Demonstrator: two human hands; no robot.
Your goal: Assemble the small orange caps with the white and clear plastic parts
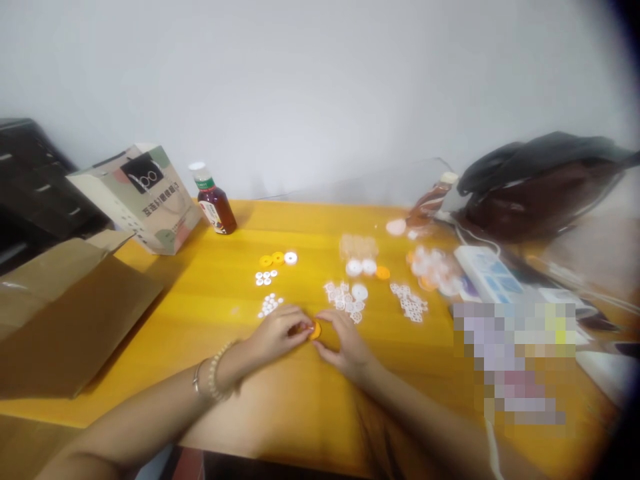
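Observation:
A small orange disc (316, 330) is up between my two hands, over the front middle of the table. My left hand (281, 331) pinches its left side with thumb and fingertips. From the other side, the thumb and forefinger of my right hand (349, 348) close round its edge. Just beyond my left hand lie several small white round pieces (270, 305). Farther back are several white rings (266, 277) and a row of two yellow discs (271, 259) and a white disc (291, 258). White lattice-like pieces (345, 300) lie beyond my right hand.
At left stand a cardboard box (75, 313), a paper bag (145, 200) and a dark drink bottle (216, 203). Another bottle (433, 200), a pile of blurred discs (435, 270), a power strip (493, 273) and a dark bag (540, 187) occupy the right.

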